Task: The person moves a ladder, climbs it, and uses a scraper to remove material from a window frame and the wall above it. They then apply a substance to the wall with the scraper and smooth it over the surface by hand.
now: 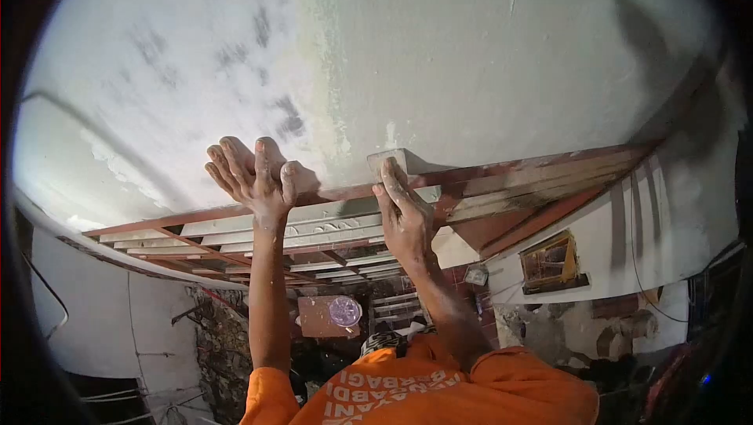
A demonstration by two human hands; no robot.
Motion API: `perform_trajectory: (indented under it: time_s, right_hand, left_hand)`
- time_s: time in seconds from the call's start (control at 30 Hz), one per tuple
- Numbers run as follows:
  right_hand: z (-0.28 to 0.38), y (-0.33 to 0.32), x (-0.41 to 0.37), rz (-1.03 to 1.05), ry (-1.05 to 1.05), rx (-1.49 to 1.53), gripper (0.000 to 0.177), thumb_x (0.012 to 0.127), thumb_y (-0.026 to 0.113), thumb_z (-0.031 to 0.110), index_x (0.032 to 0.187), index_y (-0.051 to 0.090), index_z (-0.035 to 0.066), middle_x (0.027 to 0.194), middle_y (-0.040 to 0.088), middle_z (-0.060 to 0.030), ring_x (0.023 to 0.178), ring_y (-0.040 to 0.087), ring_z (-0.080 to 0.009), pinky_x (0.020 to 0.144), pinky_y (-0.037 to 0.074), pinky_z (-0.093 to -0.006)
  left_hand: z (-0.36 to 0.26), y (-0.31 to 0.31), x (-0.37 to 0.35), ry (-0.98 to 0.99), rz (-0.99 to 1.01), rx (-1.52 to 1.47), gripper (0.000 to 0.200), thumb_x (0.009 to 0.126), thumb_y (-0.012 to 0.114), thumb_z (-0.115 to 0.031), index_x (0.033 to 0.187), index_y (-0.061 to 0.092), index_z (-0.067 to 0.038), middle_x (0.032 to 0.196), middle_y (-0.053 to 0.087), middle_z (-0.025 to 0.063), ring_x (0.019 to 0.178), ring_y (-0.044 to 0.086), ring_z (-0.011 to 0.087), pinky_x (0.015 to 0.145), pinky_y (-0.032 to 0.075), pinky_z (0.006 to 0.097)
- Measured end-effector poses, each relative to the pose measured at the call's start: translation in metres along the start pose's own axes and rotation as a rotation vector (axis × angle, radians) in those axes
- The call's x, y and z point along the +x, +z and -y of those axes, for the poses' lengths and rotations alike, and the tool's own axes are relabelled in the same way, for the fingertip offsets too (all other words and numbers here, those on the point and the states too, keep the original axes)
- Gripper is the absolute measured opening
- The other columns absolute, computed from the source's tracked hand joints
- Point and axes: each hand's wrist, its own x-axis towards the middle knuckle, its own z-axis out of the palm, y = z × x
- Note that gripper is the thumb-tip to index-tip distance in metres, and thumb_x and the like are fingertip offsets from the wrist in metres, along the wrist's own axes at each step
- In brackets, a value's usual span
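Observation:
My left hand (260, 178) lies flat, fingers slightly spread, on the white plastered surface (439, 56) right at its red-brown edge (541, 164). It holds nothing. My right hand (404, 221) reaches over the same edge a little to the right and grips a small grey rectangular block (396, 160), pressing it against the plaster. The block's underside is hidden by my fingers. Both arms come up from my orange shirt (439, 393) at the bottom of the view.
Beneath the edge run several stepped white and red-brown strips (314, 229). Far below are a brown box (315, 319) with a round lilac lid (344, 311), rubble, a white wall (674, 213) with a yellow-framed opening (552, 262), and hanging cables.

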Motion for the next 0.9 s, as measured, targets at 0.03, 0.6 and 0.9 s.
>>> perform_trajectory:
  time_s: [0.03, 0.6, 0.9]
  right_hand:
    - [0.005, 0.000, 0.002, -0.015, 0.001, 0.007, 0.037, 0.092, 0.062, 0.004, 0.129, 0.058, 0.001, 0.126, 0.061, -0.0224, 0.117, 0.060, -0.0340, 0.093, 0.056, -0.0395]
    - [0.000, -0.001, 0.021, 0.030, -0.102, 0.093, 0.041, 0.088, 0.068, 0.004, 0.128, 0.061, 0.005, 0.121, 0.064, -0.0210, 0.113, 0.062, -0.0331, 0.089, 0.057, -0.0391]
    - [0.014, -0.009, 0.030, 0.068, -0.109, 0.142, 0.044, 0.089, 0.067, 0.005, 0.131, 0.057, 0.004, 0.122, 0.064, -0.0209, 0.113, 0.062, -0.0338, 0.089, 0.057, -0.0392]
  left_hand:
    - [0.000, -0.002, -0.001, 0.000, 0.002, 0.004, 0.057, 0.098, 0.043, -0.048, 0.147, 0.041, -0.019, 0.155, 0.026, 0.0242, 0.144, 0.018, 0.0463, 0.115, 0.012, 0.0620]
    - [0.000, 0.001, -0.004, -0.051, -0.005, -0.041, 0.057, 0.095, 0.047, -0.051, 0.145, 0.045, -0.025, 0.155, 0.027, 0.0231, 0.145, 0.019, 0.0435, 0.117, 0.010, 0.0592]
    - [0.001, 0.004, -0.007, -0.057, -0.018, -0.040, 0.057, 0.096, 0.044, -0.052, 0.145, 0.045, -0.024, 0.154, 0.028, 0.0242, 0.145, 0.019, 0.0449, 0.117, 0.010, 0.0601]
